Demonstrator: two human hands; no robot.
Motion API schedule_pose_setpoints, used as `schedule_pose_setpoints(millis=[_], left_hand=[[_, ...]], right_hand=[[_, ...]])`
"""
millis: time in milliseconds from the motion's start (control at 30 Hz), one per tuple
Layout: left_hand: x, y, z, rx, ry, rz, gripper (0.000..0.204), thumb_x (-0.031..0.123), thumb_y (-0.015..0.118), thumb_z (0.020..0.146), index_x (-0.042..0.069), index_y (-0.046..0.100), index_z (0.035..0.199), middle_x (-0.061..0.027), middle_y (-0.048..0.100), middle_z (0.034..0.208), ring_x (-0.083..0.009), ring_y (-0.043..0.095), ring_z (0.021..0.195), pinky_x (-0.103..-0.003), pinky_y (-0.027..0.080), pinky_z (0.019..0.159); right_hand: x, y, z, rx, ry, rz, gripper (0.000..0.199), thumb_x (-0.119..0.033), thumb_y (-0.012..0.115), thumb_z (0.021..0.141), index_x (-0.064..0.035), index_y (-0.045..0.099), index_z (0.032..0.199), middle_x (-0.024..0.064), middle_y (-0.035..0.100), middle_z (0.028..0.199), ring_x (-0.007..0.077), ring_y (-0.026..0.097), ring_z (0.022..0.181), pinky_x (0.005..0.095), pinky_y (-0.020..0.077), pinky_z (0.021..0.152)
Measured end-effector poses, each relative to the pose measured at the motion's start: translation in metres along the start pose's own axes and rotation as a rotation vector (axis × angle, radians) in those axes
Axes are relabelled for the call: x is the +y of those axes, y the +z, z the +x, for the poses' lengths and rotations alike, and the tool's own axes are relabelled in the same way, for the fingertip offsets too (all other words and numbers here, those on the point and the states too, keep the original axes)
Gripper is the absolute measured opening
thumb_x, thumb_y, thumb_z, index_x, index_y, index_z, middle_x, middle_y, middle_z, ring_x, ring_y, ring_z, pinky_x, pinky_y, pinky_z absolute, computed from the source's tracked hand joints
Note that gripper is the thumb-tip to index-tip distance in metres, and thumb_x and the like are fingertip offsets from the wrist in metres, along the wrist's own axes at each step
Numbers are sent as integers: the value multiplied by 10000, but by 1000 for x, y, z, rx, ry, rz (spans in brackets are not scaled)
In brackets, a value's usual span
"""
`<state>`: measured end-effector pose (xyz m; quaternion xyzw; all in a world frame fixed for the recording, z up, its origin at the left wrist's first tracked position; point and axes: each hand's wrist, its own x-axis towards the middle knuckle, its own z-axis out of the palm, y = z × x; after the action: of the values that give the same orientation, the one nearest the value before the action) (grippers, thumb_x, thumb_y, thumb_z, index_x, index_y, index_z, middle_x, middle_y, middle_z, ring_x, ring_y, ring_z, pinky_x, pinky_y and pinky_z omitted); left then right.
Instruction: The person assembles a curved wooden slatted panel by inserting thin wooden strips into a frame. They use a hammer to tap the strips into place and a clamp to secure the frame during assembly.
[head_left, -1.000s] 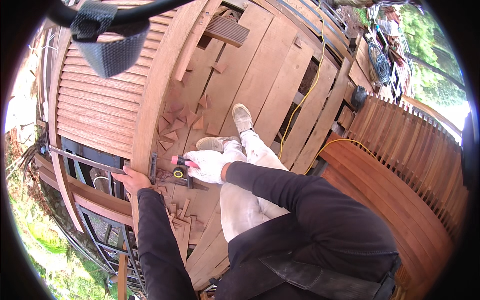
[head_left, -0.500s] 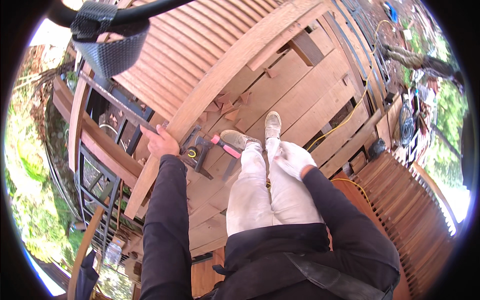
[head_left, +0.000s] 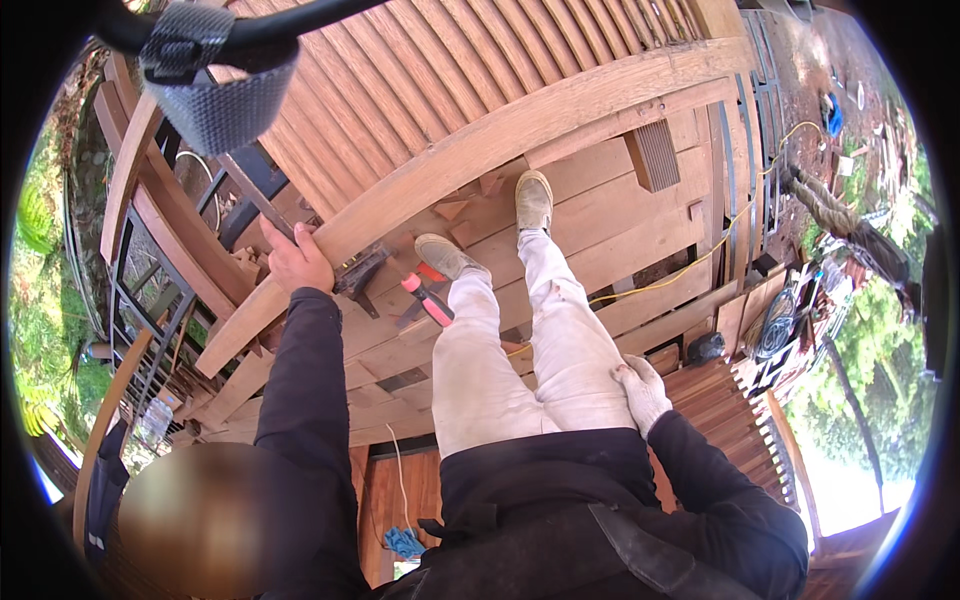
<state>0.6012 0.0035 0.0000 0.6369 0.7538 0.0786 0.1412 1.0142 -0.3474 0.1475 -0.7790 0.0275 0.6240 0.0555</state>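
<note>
My left hand point(head_left: 298, 262), bare, lies on the curved wooden beam point(head_left: 440, 160) with its fingers spread. Close by its fingertips is the end of a long narrow strip point(head_left: 250, 190); whether they touch it I cannot tell. Just right of this hand, a dark tool point(head_left: 362, 282) sits near the beam; its kind is unclear. A pink-and-black handle point(head_left: 428, 300) lies beside my left shoe point(head_left: 452, 257). My right hand point(head_left: 641, 392), in a white glove, rests on the outer side of my right thigh, fingers laid along the trousers.
Ribbed wooden slats point(head_left: 400, 75) fill the area beyond the beam. Planks point(head_left: 590, 215) with gaps lie underfoot, with wood offcuts and a yellow cord point(head_left: 672, 283). A wood block point(head_left: 652, 157) stands under the beam. Dark metal framing point(head_left: 150, 280) is at left. A blurred round shape point(head_left: 200, 520) appears lower left.
My right hand has gone from over my knees to the side of my right thigh. My left hand stays on the beam. The view has turned, and my feet stand farther apart.
</note>
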Motion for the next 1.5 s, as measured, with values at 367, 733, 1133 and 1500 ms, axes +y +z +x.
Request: schedule_pose_setpoints(millis=[367,733,1133,1500], left_hand=[[-8,2,-4,26,56,-23,608,243,544,1010,-4,355,1533,-74,763,884,-352,651,855,-437,464,821],[-4,2,-5,13,61,-214,542,197,488,1063,-43,352,1530,-87,726,895,-189,667,901,-326,481,919],[-16,9,-8,100,79,-401,504,175,515,1056,-74,432,1487,-81,661,1019,-138,610,944,-276,470,901],[-5,27,30,214,301,-39,579,349,571,1018,-63,527,1422,-240,581,1416,-327,529,1345,-371,364,1134]], right_hand=[[-74,-90,37,-207,-267,-447,479,-346,697,915,4,649,1238,174,716,1042,241,679,968,353,521,899],[-165,88,345,-168,-876,-1009,403,-313,661,889,-53,675,1197,165,721,1071,347,682,1049,445,530,912],[-180,194,504,-231,-1492,-1798,512,-206,665,873,-230,606,1381,122,549,1391,295,559,1234,403,493,940],[-167,111,562,125,-1340,-652,245,-145,623,869,-66,677,1095,210,719,882,368,718,910,429,565,835]])
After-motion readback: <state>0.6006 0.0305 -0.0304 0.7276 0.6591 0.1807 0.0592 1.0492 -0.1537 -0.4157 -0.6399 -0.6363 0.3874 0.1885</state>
